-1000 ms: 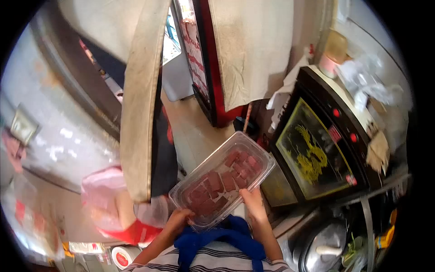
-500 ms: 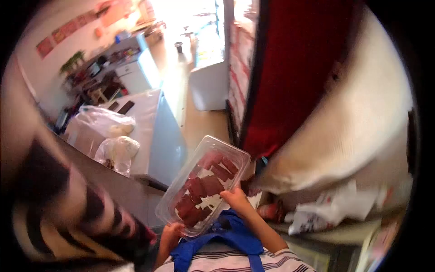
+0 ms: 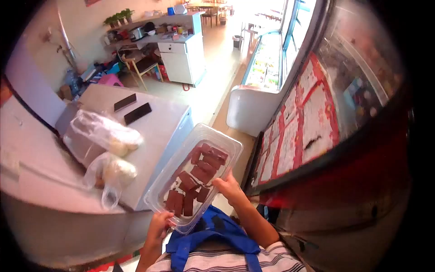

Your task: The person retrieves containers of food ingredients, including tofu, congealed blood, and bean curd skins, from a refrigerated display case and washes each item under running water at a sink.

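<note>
A clear plastic tub is held tilted in front of my body, between both hands. Several dark reddish-brown blocks lie loose inside it; their exact kind I cannot tell. My left hand grips the near left corner, its thumb over the rim. On the right long side, my right hand is closed round the rim, thumb on top. Below the tub show a blue apron and a striped shirt.
Left of the tub stands a counter bearing two dark phones and two plastic bags. A glass-topped display freezer stands ahead. Red-and-white panels line the right. Farther back are a white cabinet and a chair.
My view has turned to the right and steadied, so the counter and freezer show more fully. The pale curtain-like shape on the right has left view. Both hands still hold the tub.
</note>
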Demonstrator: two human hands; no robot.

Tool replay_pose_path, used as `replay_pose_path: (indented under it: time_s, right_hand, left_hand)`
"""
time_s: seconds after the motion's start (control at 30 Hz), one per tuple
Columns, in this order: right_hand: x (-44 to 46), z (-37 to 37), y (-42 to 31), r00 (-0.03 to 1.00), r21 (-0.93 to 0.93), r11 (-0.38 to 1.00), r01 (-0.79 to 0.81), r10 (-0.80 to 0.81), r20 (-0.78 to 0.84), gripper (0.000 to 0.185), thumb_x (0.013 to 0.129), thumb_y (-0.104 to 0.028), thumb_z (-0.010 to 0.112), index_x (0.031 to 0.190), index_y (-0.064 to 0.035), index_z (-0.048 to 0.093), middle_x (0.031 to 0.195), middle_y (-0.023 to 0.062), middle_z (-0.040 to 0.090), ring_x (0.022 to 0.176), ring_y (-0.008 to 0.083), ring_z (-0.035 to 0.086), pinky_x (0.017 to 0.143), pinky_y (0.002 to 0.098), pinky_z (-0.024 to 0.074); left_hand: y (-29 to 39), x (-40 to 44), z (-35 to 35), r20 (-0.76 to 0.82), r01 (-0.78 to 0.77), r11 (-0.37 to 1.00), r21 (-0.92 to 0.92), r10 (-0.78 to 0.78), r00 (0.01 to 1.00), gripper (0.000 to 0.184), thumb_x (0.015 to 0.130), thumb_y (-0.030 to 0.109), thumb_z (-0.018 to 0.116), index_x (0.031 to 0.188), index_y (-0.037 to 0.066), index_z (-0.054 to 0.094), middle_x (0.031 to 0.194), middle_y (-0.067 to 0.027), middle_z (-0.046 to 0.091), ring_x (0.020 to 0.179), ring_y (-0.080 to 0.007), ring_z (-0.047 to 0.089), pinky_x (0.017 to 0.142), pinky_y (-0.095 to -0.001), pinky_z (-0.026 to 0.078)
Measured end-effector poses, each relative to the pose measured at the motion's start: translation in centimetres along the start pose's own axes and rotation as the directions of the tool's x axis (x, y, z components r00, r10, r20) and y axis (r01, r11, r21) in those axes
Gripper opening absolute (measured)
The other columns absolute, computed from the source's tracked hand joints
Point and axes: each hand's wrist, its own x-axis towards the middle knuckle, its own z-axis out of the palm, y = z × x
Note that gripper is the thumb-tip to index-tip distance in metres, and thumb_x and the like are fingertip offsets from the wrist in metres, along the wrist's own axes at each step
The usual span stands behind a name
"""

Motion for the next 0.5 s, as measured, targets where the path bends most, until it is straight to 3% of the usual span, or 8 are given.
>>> replay_pose_path:
  time_s: [0.03, 0.07, 0.13, 0.17, 0.23, 0.33, 0.43, 0.5]
  right_hand:
    - [1.5, -0.4, -0.2, 0.999, -0.010, 0.999, -0.034, 0.034, -0.030, 0.062, 0.070, -0.005, 0.050, 0.126, -0.0034, 0.024, 0.103, 0.0086, 0.048, 0.085, 0.0161, 0.048, 0.070, 0.0273, 0.0419]
    - [3.1, -1.2, -0.6, 0.999, -0.020, 0.999, -0.035, 0.034, -0.039, 0.062, 0.070, -0.005, 0.050, 0.126, -0.0034, 0.024, 0.103, 0.0086, 0.048, 0.085, 0.0161, 0.048, 0.070, 0.0273, 0.0419]
    - [7.3, -2.0, -2.8, 1.000, 0.040, 0.999, -0.019, 0.018, 0.015, 0.069, 0.070, -0.011, 0.054, 0.127, 0.0005, 0.017, 0.108, 0.0166, 0.047, 0.095, 0.0240, 0.049, 0.083, 0.0321, 0.0396]
    - [9.0, -2.2, -4.0, 1.000, 0.040, 0.999, -0.022, 0.022, 0.005, 0.069, 0.070, -0.011, 0.054, 0.127, 0.0005, 0.017, 0.108, 0.0166, 0.047, 0.095, 0.0240, 0.049, 0.083, 0.0321, 0.0396]
    - [12.6, -2.8, -6.1, 0.998, 0.060, 0.998, -0.026, 0.030, -0.055, 0.060, 0.071, -0.008, 0.052, 0.125, -0.0042, 0.026, 0.100, 0.0091, 0.049, 0.085, 0.0174, 0.049, 0.069, 0.0291, 0.0427]
    - [18.3, -4.6, -7.6, 0.996, -0.039, 0.999, 0.006, -0.010, -0.090, 0.060, 0.072, -0.008, 0.053, 0.125, -0.0051, 0.026, 0.099, 0.0090, 0.049, 0.083, 0.0169, 0.049, 0.067, 0.0290, 0.0430]
    - [23.1, -6.2, -10.9, 0.997, 0.031, 0.999, -0.025, 0.027, -0.075, 0.066, 0.070, -0.013, 0.053, 0.127, 0.0003, 0.021, 0.106, 0.0152, 0.048, 0.091, 0.0226, 0.050, 0.075, 0.0313, 0.0427]
    - [26.4, -7.3, -12.3, 0.994, 0.001, 0.999, -0.050, 0.050, -0.102, 0.066, 0.070, -0.013, 0.053, 0.127, -0.0003, 0.021, 0.105, 0.0143, 0.048, 0.087, 0.0207, 0.051, 0.070, 0.0305, 0.0433]
  left_hand:
    - [0.6, 1.5, 0.8, 0.006, -0.004, 1.000, 0.003, 0.004, 1.000, 0.006, 0.068, 0.005, 0.056, 0.070, 0.000, 0.054, 0.058, -0.0075, 0.054, 0.044, -0.0159, 0.052, 0.041, -0.0260, 0.044]
    - [0.9, 3.3, 1.6, 0.016, 0.002, 1.000, -0.002, -0.002, 1.000, 0.006, 0.068, 0.005, 0.056, 0.070, 0.000, 0.054, 0.058, -0.0075, 0.054, 0.044, -0.0159, 0.052, 0.041, -0.0260, 0.044]
    - [3.4, 7.5, 3.2, 0.083, 0.023, 1.000, -0.006, -0.022, 0.996, 0.007, 0.067, 0.006, 0.056, 0.070, 0.000, 0.053, 0.058, -0.0075, 0.053, 0.044, -0.0158, 0.052, 0.040, -0.0261, 0.044]
    - [4.5, 9.0, 4.0, 0.090, 0.030, 1.000, -0.003, -0.030, 0.996, 0.007, 0.067, 0.006, 0.056, 0.070, 0.000, 0.053, 0.058, -0.0075, 0.053, 0.044, -0.0158, 0.052, 0.040, -0.0261, 0.044]
    - [7.3, 11.6, 6.7, 0.053, 0.060, 0.998, -0.005, -0.060, 0.997, 0.010, 0.066, 0.006, 0.056, 0.073, -0.001, 0.053, 0.059, -0.0071, 0.053, 0.044, -0.0160, 0.052, 0.038, -0.0261, 0.044]
    - [11.2, 15.5, 10.6, 0.085, 0.009, 1.000, 0.013, -0.010, 0.996, 0.013, 0.066, 0.006, 0.055, 0.077, -0.001, 0.053, 0.061, -0.0067, 0.053, 0.044, -0.0164, 0.052, 0.039, -0.0261, 0.045]
    - [14.8, 19.6, 14.1, 0.095, 0.017, 0.997, 0.077, -0.024, 0.995, 0.015, 0.067, 0.007, 0.055, 0.079, -0.001, 0.052, 0.063, -0.0064, 0.054, 0.044, -0.0165, 0.052, 0.039, -0.0262, 0.045]
    - [16.7, 22.1, 16.7, 0.083, 0.017, 0.997, 0.080, -0.023, 0.996, 0.015, 0.067, 0.007, 0.055, 0.079, -0.001, 0.052, 0.061, -0.0064, 0.053, 0.044, -0.0163, 0.052, 0.039, -0.0259, 0.045]
